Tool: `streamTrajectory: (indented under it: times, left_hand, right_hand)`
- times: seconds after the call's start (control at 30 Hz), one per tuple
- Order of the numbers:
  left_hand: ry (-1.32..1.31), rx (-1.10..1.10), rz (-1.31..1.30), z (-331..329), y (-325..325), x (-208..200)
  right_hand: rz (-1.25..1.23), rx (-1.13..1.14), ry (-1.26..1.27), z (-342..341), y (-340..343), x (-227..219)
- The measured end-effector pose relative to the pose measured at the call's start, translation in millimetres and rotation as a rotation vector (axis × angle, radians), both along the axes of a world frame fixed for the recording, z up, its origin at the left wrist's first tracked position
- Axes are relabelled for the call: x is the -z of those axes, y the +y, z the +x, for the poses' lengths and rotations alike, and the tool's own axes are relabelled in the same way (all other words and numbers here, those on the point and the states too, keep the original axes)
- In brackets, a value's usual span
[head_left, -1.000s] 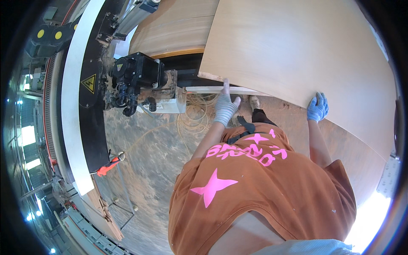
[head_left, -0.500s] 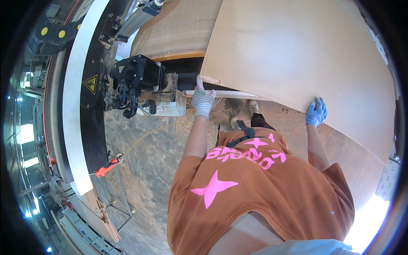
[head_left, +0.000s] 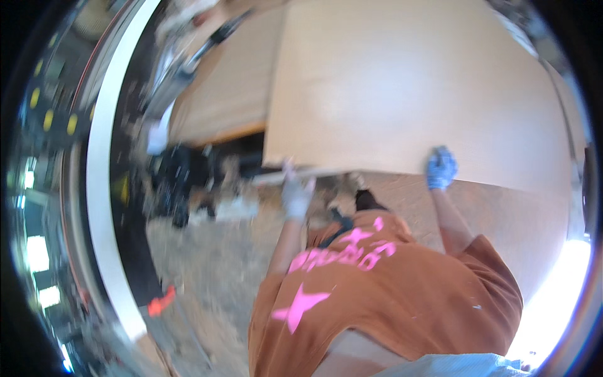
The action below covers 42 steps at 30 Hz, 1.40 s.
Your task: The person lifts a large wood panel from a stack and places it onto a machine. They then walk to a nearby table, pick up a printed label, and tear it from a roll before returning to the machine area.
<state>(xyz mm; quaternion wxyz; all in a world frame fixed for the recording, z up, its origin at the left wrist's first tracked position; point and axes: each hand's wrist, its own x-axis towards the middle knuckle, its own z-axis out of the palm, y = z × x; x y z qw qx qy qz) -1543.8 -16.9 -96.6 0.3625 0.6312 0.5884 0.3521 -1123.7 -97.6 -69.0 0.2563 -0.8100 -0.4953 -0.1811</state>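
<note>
A large smooth tan board (head_left: pixel 377 94) fills the far middle and right. My left hand (head_left: pixel 296 196), in a pale glove and blurred, is at its near left corner. There the index finger points up to the edge, and the thumb stands apart from it; the other fingers cannot be made out. Farther right along the near edge, my right hand (head_left: pixel 441 169), in a blue glove, has its fingers bent over the board's top face. Whatever lies under the board at that hand is hidden.
Left of the board is another tan sheet (head_left: pixel 220 100) with an orange-brown front edge. Dark machine parts (head_left: pixel 179 179) stand near my left hand, beside a long white rail (head_left: pixel 100 163). A red-orange object (head_left: pixel 161 301) is at the rail's near end. Dusty floor (head_left: pixel 207 264) lies below.
The view has shifted and blurred. The board's near edge now runs more level across the view, and its left corner sits lower. Both hands remain at that edge.
</note>
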Motion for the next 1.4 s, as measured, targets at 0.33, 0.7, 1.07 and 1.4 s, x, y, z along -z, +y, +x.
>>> streamTrajectory:
  times: [0.33, 0.7, 1.07, 1.4]
  left_hand:
    - [0.043, 0.011, -0.161, 10.7, -6.3, -22.5]
    - [-0.057, -0.018, -0.236, 9.9, -0.2, -8.2]
    - [-0.129, -0.067, -0.266, 4.8, -2.0, -18.3]
    - [-0.013, -0.156, -0.258, -10.7, 8.9, -23.0]
  right_hand:
    - [-0.088, 0.197, 0.250, -11.9, -12.8, -9.0]
    - [-0.159, 0.193, 0.317, -11.1, -18.0, -14.0]
    - [-0.135, 0.184, 0.304, -10.0, -17.2, -14.4]
    - [-0.119, 0.179, 0.287, -8.7, -16.1, -11.5]
